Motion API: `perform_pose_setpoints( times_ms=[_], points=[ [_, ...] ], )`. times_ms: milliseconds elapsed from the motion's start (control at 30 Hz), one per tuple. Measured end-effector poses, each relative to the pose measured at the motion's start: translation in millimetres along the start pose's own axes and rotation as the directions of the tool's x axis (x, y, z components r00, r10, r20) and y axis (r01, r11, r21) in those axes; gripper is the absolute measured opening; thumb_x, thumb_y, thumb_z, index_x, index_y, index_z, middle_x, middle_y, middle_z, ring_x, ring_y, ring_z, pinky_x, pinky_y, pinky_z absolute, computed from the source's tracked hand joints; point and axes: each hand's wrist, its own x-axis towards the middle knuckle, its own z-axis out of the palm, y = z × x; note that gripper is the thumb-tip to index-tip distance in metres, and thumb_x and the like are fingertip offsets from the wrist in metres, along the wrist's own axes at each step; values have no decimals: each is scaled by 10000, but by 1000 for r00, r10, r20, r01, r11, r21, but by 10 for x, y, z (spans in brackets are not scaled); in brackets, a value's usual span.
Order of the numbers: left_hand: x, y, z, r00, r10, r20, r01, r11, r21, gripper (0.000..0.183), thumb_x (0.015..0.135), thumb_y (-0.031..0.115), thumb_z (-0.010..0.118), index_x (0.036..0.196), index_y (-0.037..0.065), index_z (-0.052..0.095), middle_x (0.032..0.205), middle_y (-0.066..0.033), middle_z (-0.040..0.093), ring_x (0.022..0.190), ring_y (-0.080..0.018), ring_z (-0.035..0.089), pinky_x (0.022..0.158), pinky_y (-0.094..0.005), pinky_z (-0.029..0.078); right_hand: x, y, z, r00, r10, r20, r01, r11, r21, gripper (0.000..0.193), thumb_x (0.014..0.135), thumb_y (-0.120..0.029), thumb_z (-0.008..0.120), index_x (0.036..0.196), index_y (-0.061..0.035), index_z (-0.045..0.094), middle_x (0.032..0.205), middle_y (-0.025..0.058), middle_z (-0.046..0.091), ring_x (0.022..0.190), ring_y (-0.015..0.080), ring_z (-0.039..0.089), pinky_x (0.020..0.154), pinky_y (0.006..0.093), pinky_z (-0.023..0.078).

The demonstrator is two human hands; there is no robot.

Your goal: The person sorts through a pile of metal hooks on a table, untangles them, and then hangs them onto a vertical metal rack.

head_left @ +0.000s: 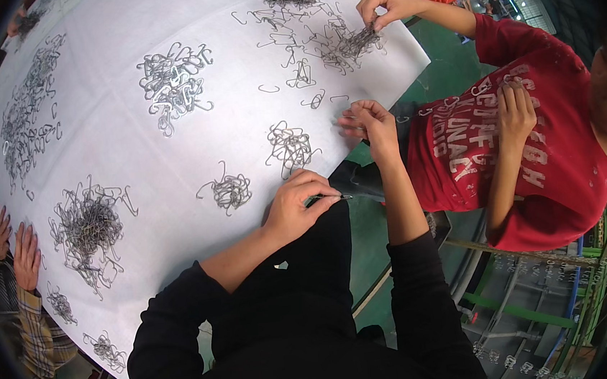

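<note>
My left hand (pixel 301 203) rests at the near edge of the white-covered table, its fingers and thumb pinched on a small wire piece whose metal tip shows past the fingertips. Most of that piece is hidden by the fingers. My right hand (pixel 376 131) is raised by the table's right edge, fingers loosely bent and apart, their tips slightly blurred; I see nothing held in it. Just beyond my left hand lies a small heap of bent wire hooks (pixel 290 147). A tighter clump of hooks (pixel 231 192) sits to its left.
The white table (pixel 148 149) carries more hooks: a large dark pile (pixel 89 226) at left and a loose heap (pixel 176 81) farther back. At right, a person in a red shirt (pixel 502 154) handles hooks with one hand (pixel 385 7). Another person's hands (pixel 26 257) touch the left edge.
</note>
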Motion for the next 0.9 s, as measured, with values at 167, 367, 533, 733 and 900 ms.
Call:
perform_pose_setpoints(
  times_ms=[167,367,533,733,900],
  points=[
    [-17,-7,11,1000,10,3,-10,1000,4,92,731,22,716,814,45,686,831,-49,614,807,-176,570,723,-280,446,-40,134,-127,996,-85,30,86,996,-32,137,910,-47,496,1015,38,519,931,150,621,824,228,673,663,268,548],
    [-16,-36,24,1000,19,-3,-19,1000,-6,99,725,18,719,817,41,687,830,-49,615,804,-171,568,722,-277,443,-112,57,-132,987,-161,-25,142,924,-354,151,896,-67,541,988,42,589,783,106,650,672,182,673,564,244,526],
    [-16,-64,31,1000,19,3,-19,1000,6,96,725,19,719,814,44,691,826,-48,616,800,-168,567,718,-272,441,-62,142,-159,914,-405,18,284,610,-739,134,867,-83,562,940,9,627,689,174,642,558,273,642,540,361,505],
    [0,-39,25,1000,6,10,-6,1000,6,94,727,23,719,815,46,694,821,-46,614,796,-166,565,717,-269,440,65,213,-238,741,-654,152,371,210,-905,117,836,-92,582,925,-35,633,752,208,632,642,374,619,578,440,491],
    [16,-34,17,1000,-8,6,8,1000,12,93,727,25,720,813,50,697,813,-42,609,789,-170,559,712,-274,441,15,212,-127,730,-647,220,484,261,-835,100,833,-77,587,916,-37,624,752,193,635,663,367,623,570,426,490]
  ],
)
